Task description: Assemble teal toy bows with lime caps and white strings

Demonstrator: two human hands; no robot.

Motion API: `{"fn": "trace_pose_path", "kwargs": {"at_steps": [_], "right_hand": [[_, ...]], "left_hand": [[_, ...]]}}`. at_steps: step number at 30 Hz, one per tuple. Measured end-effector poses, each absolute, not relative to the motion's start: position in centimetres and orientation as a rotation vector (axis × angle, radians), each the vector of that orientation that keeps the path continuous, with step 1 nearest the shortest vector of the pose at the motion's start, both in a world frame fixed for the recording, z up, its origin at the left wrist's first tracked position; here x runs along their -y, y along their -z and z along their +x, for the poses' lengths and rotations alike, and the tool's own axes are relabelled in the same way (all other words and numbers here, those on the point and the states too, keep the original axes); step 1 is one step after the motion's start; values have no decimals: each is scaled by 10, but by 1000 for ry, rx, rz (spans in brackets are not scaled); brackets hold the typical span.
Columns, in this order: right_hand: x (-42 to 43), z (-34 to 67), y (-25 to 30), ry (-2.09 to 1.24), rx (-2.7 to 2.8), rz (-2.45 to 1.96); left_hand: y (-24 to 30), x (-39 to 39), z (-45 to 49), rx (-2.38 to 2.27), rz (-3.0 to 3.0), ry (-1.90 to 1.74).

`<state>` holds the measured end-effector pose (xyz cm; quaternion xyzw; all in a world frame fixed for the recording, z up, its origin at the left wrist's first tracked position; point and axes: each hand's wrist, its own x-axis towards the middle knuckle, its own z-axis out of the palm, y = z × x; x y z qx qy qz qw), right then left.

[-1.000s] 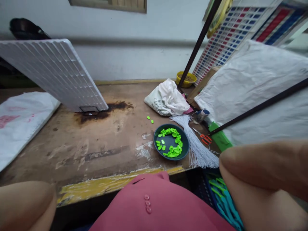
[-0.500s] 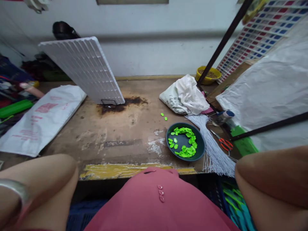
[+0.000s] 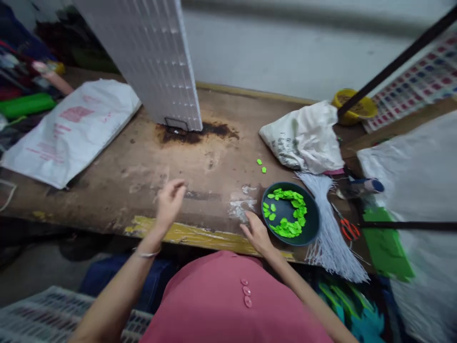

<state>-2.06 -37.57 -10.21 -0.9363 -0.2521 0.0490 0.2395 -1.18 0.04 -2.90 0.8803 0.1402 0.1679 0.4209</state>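
My left hand (image 3: 169, 202) hovers over the worn wooden table (image 3: 143, 166) near its front edge, fingers loosely curled and apart, holding nothing. My right hand (image 3: 255, 231) rests at the table's front edge, just left of a dark round bowl (image 3: 310, 228) that holds several bright green pieces (image 3: 287, 224). Its fingers lie stretched out, with nothing in them. Two loose green pieces (image 3: 261, 166) lie on the table behind the bowl.
A white ribbed panel (image 3: 157, 62) stands propped at the back. A white printed sack (image 3: 67, 131) lies left, a crumpled white bag (image 3: 303, 138) at the right. Beside the bowl lie a bundle of white strings (image 3: 332, 238), orange scissors (image 3: 348, 228) and a yellow bowl (image 3: 353, 105).
The view has tilted down and left. Both arms, earlier raised close to the camera, have dropped to the table: the left hand over its middle, the right beside the bowl.
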Motion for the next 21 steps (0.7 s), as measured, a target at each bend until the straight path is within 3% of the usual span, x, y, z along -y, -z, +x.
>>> {"fn": "trace_pose_path", "kwargs": {"at_steps": [4, 7, 14, 21], "right_hand": [[380, -40, 162, -330, 875, -2692], [391, -40, 189, -458, 1040, -2734], [415, -34, 198, -505, 1296, -2769], [421, -31, 204, -390, 1364, -2664]], "left_hand": [[147, 7, -81, -564, 2350, -123], [197, 22, -126, -706, 2418, 8], [228, 41, -146, -766, 2525, 76], [244, 34, -157, -757, 2615, -183]]}}
